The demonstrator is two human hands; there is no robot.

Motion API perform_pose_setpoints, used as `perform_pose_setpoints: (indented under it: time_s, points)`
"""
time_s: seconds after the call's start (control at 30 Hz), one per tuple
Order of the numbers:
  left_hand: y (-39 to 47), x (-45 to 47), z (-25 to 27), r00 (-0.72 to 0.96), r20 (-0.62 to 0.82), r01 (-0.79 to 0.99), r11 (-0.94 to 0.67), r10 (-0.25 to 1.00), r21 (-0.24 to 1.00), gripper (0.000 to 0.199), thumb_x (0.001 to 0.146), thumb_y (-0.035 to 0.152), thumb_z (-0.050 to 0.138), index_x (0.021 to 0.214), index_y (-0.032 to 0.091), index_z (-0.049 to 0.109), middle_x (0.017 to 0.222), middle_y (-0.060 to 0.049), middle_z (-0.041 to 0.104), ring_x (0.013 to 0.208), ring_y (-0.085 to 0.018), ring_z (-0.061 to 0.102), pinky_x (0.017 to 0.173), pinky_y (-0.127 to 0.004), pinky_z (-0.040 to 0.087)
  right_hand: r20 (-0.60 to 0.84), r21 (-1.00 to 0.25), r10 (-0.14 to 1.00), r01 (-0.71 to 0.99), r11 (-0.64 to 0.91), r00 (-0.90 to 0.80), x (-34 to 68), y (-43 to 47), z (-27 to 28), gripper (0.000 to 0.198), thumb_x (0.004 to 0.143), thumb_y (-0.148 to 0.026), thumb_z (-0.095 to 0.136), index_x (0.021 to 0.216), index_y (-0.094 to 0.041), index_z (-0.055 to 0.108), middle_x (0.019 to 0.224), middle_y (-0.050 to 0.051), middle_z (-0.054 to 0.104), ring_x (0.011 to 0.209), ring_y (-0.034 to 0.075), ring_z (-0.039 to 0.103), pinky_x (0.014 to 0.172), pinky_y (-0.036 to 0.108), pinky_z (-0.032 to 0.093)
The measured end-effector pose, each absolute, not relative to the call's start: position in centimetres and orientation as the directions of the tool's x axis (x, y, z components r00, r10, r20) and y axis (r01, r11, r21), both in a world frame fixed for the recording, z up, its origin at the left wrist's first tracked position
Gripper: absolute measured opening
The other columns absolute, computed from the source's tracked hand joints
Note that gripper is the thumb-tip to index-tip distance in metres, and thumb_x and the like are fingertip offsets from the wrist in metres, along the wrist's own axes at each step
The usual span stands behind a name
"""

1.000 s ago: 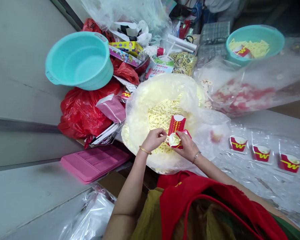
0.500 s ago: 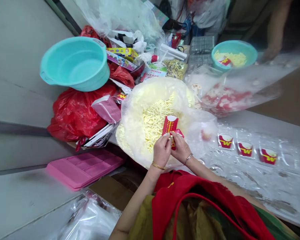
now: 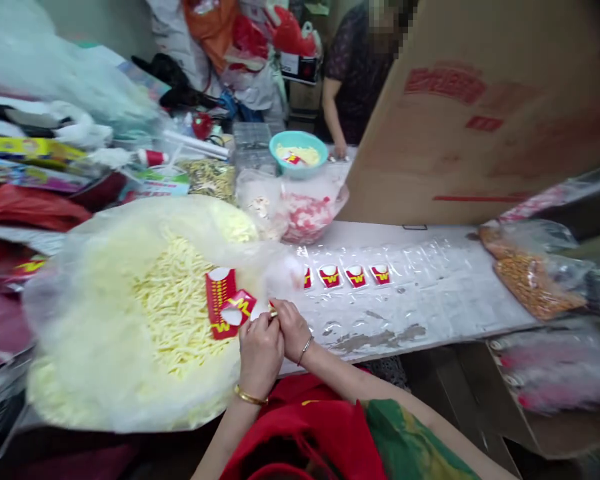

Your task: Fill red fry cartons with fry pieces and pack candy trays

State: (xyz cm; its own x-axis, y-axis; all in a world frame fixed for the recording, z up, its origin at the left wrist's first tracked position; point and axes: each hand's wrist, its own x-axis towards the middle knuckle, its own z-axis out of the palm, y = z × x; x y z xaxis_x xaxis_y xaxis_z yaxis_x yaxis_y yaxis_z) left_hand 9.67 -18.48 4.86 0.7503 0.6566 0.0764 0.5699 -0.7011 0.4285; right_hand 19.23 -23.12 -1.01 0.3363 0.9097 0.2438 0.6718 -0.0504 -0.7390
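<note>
My left hand (image 3: pixel 261 350) and my right hand (image 3: pixel 293 327) are close together at the near right edge of a big plastic bag (image 3: pixel 95 267). Their fingers are closed and meet around something small, pale with a bit of red, mostly hidden by the fingers. Just left of them, red paper fry cartons (image 3: pixel 220 293) with yellow marks lie on a heap of pale yellow fry-shaped sticks (image 3: pixel 175 300) inside the bag. To the right, several small red filled cartons (image 3: pixel 355 275) sit in a row in the clear plastic moulded sheet (image 3: pixel 420 263).
Behind the sheet stand a bag of pink and white pieces (image 3: pixel 307 217) and a turquoise basin (image 3: pixel 300 167). A large cardboard box (image 3: pixel 445 133) rises at right. A bag of orange-brown bits (image 3: pixel 535 283) lies at the far end. A co-worker's arm (image 3: pixel 334 120) shows behind.
The view has swung right, bringing the cardboard box and co-worker into sight. My hands have moved off the cartons toward the moulded sheet, still held together.
</note>
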Motion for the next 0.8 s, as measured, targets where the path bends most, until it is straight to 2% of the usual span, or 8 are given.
perform_pose_setpoints:
  time_s: [0.07, 0.2, 0.27, 0.4, 0.57, 0.63, 0.7, 0.8]
  points:
    - [-19.6, 12.8, 3.9, 0.792, 0.081, 0.471, -0.691, 0.605, 0.549, 0.022, 0.083, 0.014, 0.042, 0.090, 0.020, 0.061, 0.090, -0.009, 0.060, 0.086, -0.023, 0.057, 0.081, -0.040, 0.043, 0.250, -0.752, 0.871, 0.651, -0.100, 0.422, 21.9, -25.3, -1.2, 0.050, 0.085, -0.015, 0.046, 0.133, -0.021, 0.036, 0.113, 0.011, 0.056, 0.103, 0.025, 0.051, 0.091, 0.044, 0.047]
    - [-23.7, 20.5, 2.1, 0.780, 0.098, 0.334, -0.544, 0.618, 0.769, 0.024, 0.086, 0.018, 0.045, 0.109, 0.019, 0.052, 0.099, -0.007, 0.057, 0.091, -0.018, 0.056, 0.080, -0.032, 0.048, 0.220, -0.784, 0.778, 0.581, -0.218, 0.588, 28.7, -31.1, -1.7, 0.057, 0.078, -0.018, 0.056, 0.132, -0.020, 0.037, 0.115, 0.012, 0.054, 0.106, 0.027, 0.050, 0.091, 0.048, 0.046]
    - [-26.7, 25.1, 1.4, 0.814, 0.111, 0.282, -0.555, 0.570, 0.782, 0.026, 0.087, 0.017, 0.044, 0.110, 0.019, 0.052, 0.101, -0.008, 0.056, 0.093, -0.018, 0.056, 0.082, -0.033, 0.048, 0.200, -0.785, 0.724, 0.550, -0.285, 0.660, 32.5, -34.7, -2.3, 0.054, 0.081, -0.017, 0.052, 0.133, -0.019, 0.037, 0.116, 0.012, 0.054, 0.106, 0.026, 0.050, 0.092, 0.047, 0.046]
    - [-33.1, 34.8, -0.5, 0.931, 0.100, 0.175, -0.668, 0.351, 0.723, 0.024, 0.087, 0.015, 0.042, 0.102, 0.017, 0.061, 0.102, -0.009, 0.057, 0.093, -0.019, 0.055, 0.084, -0.035, 0.046, 0.177, -0.764, 0.634, 0.511, -0.394, 0.753, 40.7, -42.3, -4.0, 0.049, 0.086, -0.013, 0.043, 0.134, -0.019, 0.037, 0.115, 0.012, 0.054, 0.106, 0.024, 0.050, 0.092, 0.045, 0.045]
    - [-36.7, 47.3, -4.4, 0.992, 0.066, 0.024, -0.685, 0.105, 0.728, 0.019, 0.083, 0.015, 0.049, 0.086, 0.016, 0.067, 0.094, -0.008, 0.060, 0.087, -0.017, 0.057, 0.080, -0.030, 0.047, 0.168, -0.761, 0.557, 0.466, -0.451, 0.813, 51.5, -47.8, -7.2, 0.053, 0.080, -0.013, 0.046, 0.133, -0.019, 0.041, 0.114, 0.013, 0.055, 0.107, 0.025, 0.050, 0.093, 0.047, 0.044]
    - [-36.3, 52.0, -6.3, 0.995, 0.066, 0.005, -0.687, 0.078, 0.727, 0.021, 0.085, 0.016, 0.048, 0.085, 0.016, 0.068, 0.093, -0.007, 0.060, 0.087, -0.016, 0.057, 0.079, -0.028, 0.047, 0.072, -0.814, 0.463, 0.320, -0.485, 0.884, 55.6, -48.5, -9.0, 0.066, 0.075, -0.020, 0.055, 0.137, -0.017, 0.034, 0.119, 0.014, 0.051, 0.106, 0.026, 0.052, 0.091, 0.046, 0.045]
    - [-35.4, 56.1, -8.1, 0.993, 0.064, 0.025, -0.706, 0.100, 0.708, 0.022, 0.085, 0.016, 0.047, 0.086, 0.017, 0.069, 0.094, -0.007, 0.061, 0.087, -0.016, 0.058, 0.080, -0.027, 0.046, -0.143, -0.845, 0.326, 0.056, -0.532, 0.934, 59.1, -48.7, -11.0, 0.083, 0.068, -0.029, 0.064, 0.141, -0.014, 0.026, 0.113, 0.014, 0.054, 0.096, 0.026, 0.058, 0.084, 0.044, 0.050]
    - [-34.2, 60.6, -11.0, 0.994, 0.041, 0.047, -0.751, 0.098, 0.658, 0.022, 0.085, 0.016, 0.048, 0.085, 0.017, 0.070, 0.095, -0.006, 0.062, 0.085, -0.015, 0.059, 0.078, -0.027, 0.046, -0.403, -0.794, 0.208, -0.228, -0.564, 0.891, 62.8, -48.8, -14.1, 0.084, 0.071, -0.036, 0.060, 0.141, -0.010, 0.023, 0.080, 0.004, 0.061, 0.068, 0.021, 0.063, 0.067, 0.037, 0.054]
